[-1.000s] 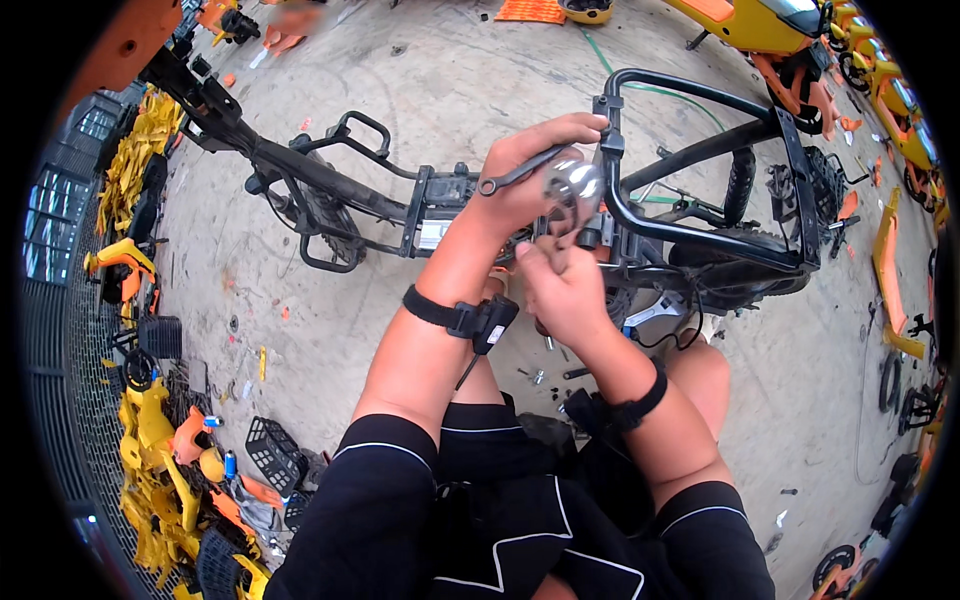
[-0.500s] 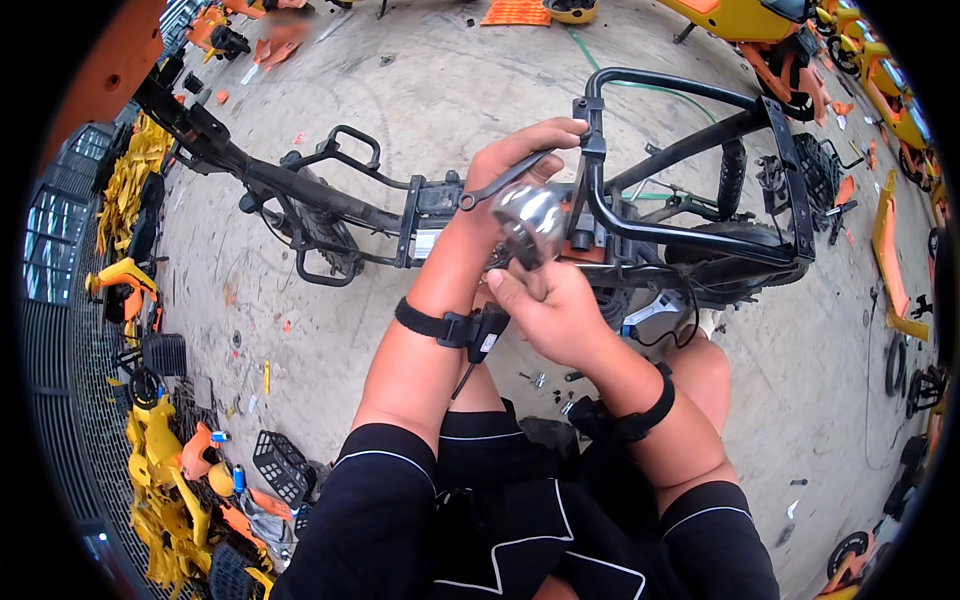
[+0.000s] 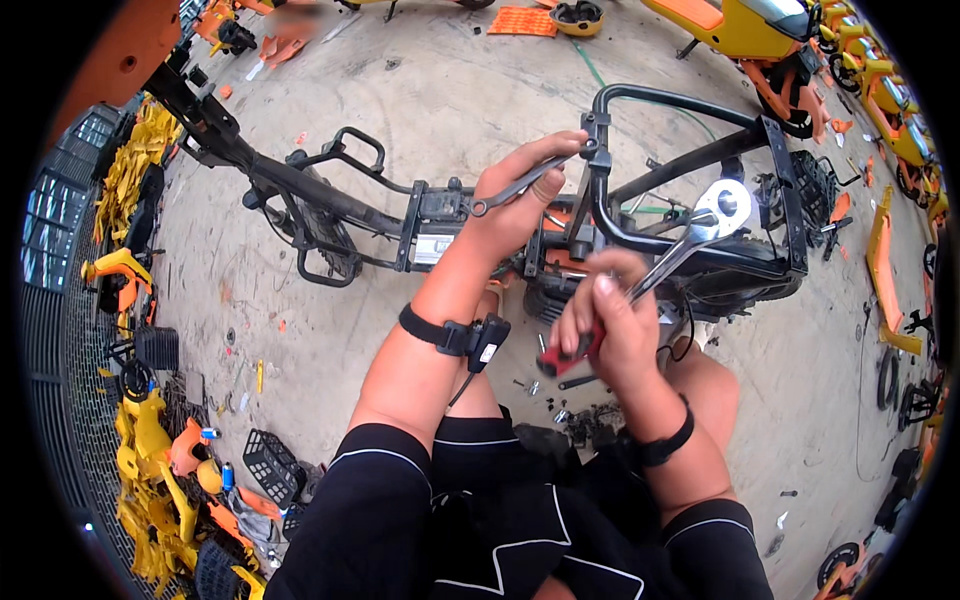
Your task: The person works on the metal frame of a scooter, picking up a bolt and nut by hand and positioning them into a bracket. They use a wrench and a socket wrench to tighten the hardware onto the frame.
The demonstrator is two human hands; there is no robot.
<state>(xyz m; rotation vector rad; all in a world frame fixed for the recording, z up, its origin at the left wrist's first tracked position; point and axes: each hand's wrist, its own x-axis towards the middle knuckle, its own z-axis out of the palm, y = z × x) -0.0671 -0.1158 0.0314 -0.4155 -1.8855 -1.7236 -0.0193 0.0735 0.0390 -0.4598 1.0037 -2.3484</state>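
My left hand point(image 3: 515, 195) is closed on a dark combination wrench point(image 3: 512, 190), whose far end meets a bolt fitting on the upright of the black scooter frame point(image 3: 690, 95). In my right hand point(image 3: 620, 325) is a ratchet wrench point(image 3: 672, 262) with a red and black handle. Its shiny round head points up and to the right, over the rear part of the frame and apart from the bolt fitting. The fingers of my right hand are slightly blurred around the handle. Under the frame lies the rear wheel point(image 3: 745, 265), partly hidden by the tubes.
Loose bolts and sockets point(image 3: 560, 415) lie on the concrete floor by my legs. Yellow plastic panels point(image 3: 160, 480) are heaped at the left, near a black basket point(image 3: 272, 465). Yellow scooters point(image 3: 745, 25) stand at the back right. A yellow bowl-shaped piece point(image 3: 577, 18) sits at the back.
The ratchet in my right hand has swung away from beside my left hand to the right, its head now raised. My left hand stays on the combination wrench at the frame.
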